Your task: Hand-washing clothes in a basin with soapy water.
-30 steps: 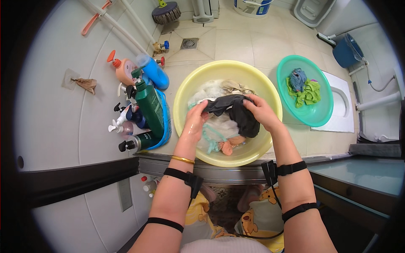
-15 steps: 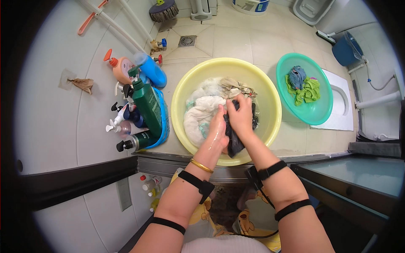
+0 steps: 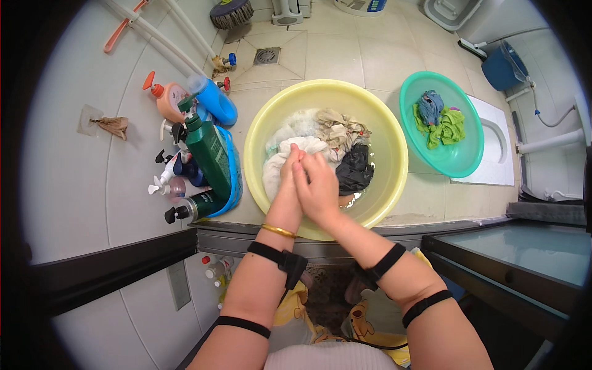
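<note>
Both bare forearms were brought in from the lower edge, with the elbows set apart and the wrists drawn together above the near left part of the yellow basin (image 3: 392, 163). The left hand (image 3: 290, 176) was pointed away from the body, tipped slightly to the right, and the right hand (image 3: 319, 185) was angled inward across the basin and laid against it. The palms were turned toward each other and the fingers were bunched close; whether any cloth was gripped between them could not be told. A smooth gold bangle (image 3: 279, 230) was worn on the left forearm, above the wrist.

The white cloth (image 3: 273, 172) was seen beneath and beside the hands, soft, thick and wet, gathered in rounded folds. Pale foam (image 3: 299, 120) was spread along the far left of the basin. The beige cloth (image 3: 339, 129) was heaped at the far side, thin and sharply creased, while the black cloth (image 3: 356, 171) was crumpled to the right of the hands, its surface dark and wet.

The white cloth was laid in a curve, its length bent from the far side round to the left and toward the near rim. The black cloth was stretched slightly longer from near to far, its far end tilted to the right.
</note>
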The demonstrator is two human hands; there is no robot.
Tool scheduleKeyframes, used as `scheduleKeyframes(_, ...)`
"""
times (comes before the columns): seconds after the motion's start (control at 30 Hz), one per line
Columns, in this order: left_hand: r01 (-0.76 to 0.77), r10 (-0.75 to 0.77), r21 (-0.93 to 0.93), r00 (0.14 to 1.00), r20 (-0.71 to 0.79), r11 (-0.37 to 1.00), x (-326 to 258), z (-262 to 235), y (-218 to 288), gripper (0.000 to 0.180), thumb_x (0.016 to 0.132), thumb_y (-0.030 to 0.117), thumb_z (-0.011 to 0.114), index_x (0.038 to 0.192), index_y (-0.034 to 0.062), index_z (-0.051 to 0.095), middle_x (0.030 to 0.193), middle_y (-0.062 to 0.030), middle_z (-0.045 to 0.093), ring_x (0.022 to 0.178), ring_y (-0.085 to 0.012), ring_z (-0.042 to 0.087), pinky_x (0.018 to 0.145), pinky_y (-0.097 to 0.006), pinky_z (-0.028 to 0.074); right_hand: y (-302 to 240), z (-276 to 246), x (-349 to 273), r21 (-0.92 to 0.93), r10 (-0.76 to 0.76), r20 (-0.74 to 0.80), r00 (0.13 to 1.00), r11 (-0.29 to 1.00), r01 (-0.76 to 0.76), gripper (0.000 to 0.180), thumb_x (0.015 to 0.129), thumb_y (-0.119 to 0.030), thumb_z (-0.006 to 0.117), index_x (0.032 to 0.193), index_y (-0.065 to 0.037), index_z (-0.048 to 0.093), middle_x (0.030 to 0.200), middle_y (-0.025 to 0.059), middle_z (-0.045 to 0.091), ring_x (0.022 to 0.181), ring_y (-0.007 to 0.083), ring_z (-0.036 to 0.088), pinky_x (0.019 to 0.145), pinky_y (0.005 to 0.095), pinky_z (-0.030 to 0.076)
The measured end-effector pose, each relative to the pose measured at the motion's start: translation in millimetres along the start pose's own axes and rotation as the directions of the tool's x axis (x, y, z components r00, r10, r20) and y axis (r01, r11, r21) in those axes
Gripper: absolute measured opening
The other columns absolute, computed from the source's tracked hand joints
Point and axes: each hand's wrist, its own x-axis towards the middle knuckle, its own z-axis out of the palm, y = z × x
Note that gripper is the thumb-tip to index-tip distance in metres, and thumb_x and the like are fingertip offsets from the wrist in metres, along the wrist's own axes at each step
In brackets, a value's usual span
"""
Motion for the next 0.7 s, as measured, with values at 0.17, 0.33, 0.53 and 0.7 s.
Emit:
scheduleKeyframes(0.17, 0.361, -0.125, 0.539, 0.897, -0.423, 0.761, -12.2, 99.3, -10.4, 0.04, 0.087, 0.047, 0.057, 0.097, 0.0088, 0.057, 0.084, -0.0025, 0.06, 0.078, -0.0137, 0.058, 0.074, -0.027, 0.045, 68.6, -62.2, 50.8, 0.093, 0.408, 0.206, 0.889, 0.897, -0.433, 0.036, 0.087, -0.034, 0.057, 0.07, -0.002, 0.056, 0.06, 0.0098, 0.054, 0.061, 0.02, 0.054, 0.057, 0.0328, 0.041)
scheduleKeyframes(0.33, 0.381, -0.224, 0.819, 0.923, -0.312, 0.43, -29.7, 92.5, 36.1, 0.025, 0.084, 0.029, 0.064, 0.095, 0.0075, 0.057, 0.082, 0.0011, 0.057, 0.078, -0.0086, 0.053, 0.074, -0.022, 0.041, 40.6, -83.0, 64.0, 0.43, 0.344, 0.582, 0.737, 0.639, -0.638, 0.031, 0.086, -0.033, 0.061, 0.08, -0.003, 0.059, 0.074, -0.0019, 0.056, 0.07, 0.0051, 0.048, 0.064, 0.0219, 0.04)
scheduleKeyframes(0.53, 0.02, 0.035, 0.297, 0.984, -0.176, 0.955, -32.9, 127.7, 57.4, 0.01, 0.082, 0.016, 0.061, 0.088, 0.0085, 0.056, 0.087, -0.0027, 0.06, 0.084, -0.0127, 0.056, 0.077, -0.03, 0.043, 69.0, -99.9, 42.8, -0.13, 0.175, 0.778, 0.604, 0.984, -0.118, 0.04, 0.078, -0.027, 0.069, 0.108, -0.002, 0.058, 0.093, 0.0043, 0.059, 0.089, 0.0139, 0.053, 0.082, 0.0282, 0.043)
scheduleKeyframes(0.7, -0.081, 0.077, 0.077, 0.995, 0.056, 0.994, -52.2, 135.6, 82.9, 0.027, 0.084, 0.018, 0.057, 0.107, 0.0026, 0.056, 0.107, -0.0128, 0.061, 0.105, -0.025, 0.056, 0.099, -0.053, 0.035, 52.9, -111.3, 43.5, 0.06, 0.231, 0.844, 0.483, 0.855, -0.514, 0.047, 0.078, -0.027, 0.072, 0.114, -0.001, 0.056, 0.1, 0.0047, 0.057, 0.096, 0.0118, 0.051, 0.084, 0.0268, 0.042)
